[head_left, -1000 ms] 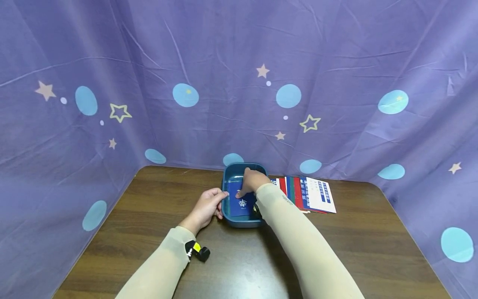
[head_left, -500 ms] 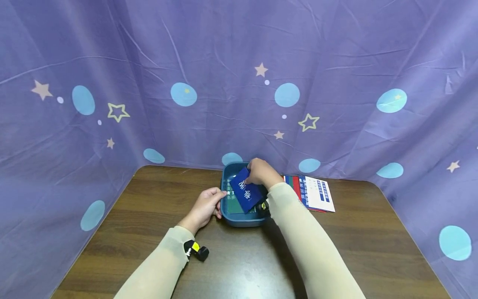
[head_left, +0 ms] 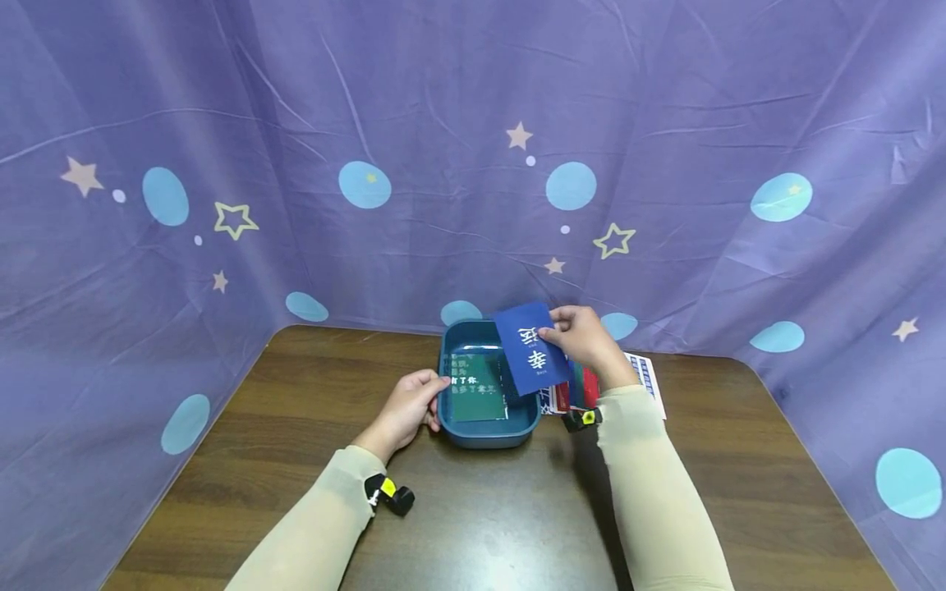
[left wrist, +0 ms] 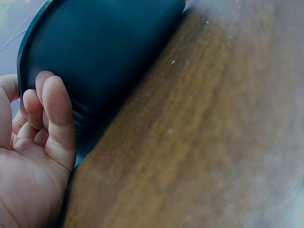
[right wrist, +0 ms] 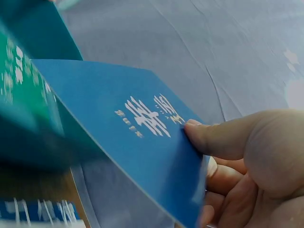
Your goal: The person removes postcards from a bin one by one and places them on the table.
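Note:
A teal plastic bin (head_left: 488, 435) stands near the back of the wooden table. My left hand (head_left: 408, 408) pinches its left rim between thumb and fingers; in the left wrist view the fingers lie along the bin's outer wall (left wrist: 109, 42). Inside the bin lies a green card (head_left: 476, 402) with white characters. My right hand (head_left: 591, 341) pinches a blue card (head_left: 528, 353) with large white characters by its right edge, raised over the bin's right side. In the right wrist view the thumb presses on the face of the blue card (right wrist: 128, 118), with fingers behind it.
Right of the bin lies a fanned row of cards in red, green, blue and white, partly hidden under my right hand and forearm; a white card (head_left: 646, 382) shows at its end. A purple curtain (head_left: 458, 246) with stars and dots hangs behind the table.
My right hand has lifted the blue card out of the bin and moved it right, uncovering the green card. My left hand has stayed at the bin's rim.

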A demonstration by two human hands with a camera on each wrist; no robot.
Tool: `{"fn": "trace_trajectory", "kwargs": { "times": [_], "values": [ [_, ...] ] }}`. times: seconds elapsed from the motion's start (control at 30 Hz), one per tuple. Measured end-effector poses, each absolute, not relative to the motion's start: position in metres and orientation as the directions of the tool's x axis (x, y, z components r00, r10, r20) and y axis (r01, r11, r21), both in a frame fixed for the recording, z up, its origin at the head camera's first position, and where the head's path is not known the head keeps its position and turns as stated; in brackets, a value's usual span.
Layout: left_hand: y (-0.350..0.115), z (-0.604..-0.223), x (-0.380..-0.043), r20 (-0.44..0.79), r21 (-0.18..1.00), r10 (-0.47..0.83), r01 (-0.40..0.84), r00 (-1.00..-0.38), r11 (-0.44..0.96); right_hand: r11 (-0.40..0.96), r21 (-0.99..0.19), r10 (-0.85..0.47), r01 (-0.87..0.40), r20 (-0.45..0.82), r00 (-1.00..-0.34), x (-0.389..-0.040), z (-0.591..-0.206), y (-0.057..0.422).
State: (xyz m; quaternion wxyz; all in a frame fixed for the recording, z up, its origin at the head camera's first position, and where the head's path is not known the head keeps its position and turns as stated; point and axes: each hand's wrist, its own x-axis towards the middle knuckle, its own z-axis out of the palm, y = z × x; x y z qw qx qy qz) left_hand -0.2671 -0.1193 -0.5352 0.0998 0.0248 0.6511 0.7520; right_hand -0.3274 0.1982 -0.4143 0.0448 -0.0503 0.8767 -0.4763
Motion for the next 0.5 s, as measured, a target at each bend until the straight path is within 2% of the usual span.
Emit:
{"fn": "trace_trajectory", "kwargs": {
  "times": [0.23, 0.5],
  "values": [
    [-0.119, -0.533, -0.267, -0.099, 0.985, 0.185, -0.123, -0.978, -0.122, 0.514, -0.858, -0.033, 0.013, -0.034, -0.999, -0.321, -0.425, 0.255],
    [-0.119, -0.535, -0.267, -0.108, 0.983, 0.18, -0.132, -0.978, -0.13, 0.51, -0.857, 0.017, 0.072, -0.074, -0.997, -0.317, -0.432, 0.295]
  ]
}}
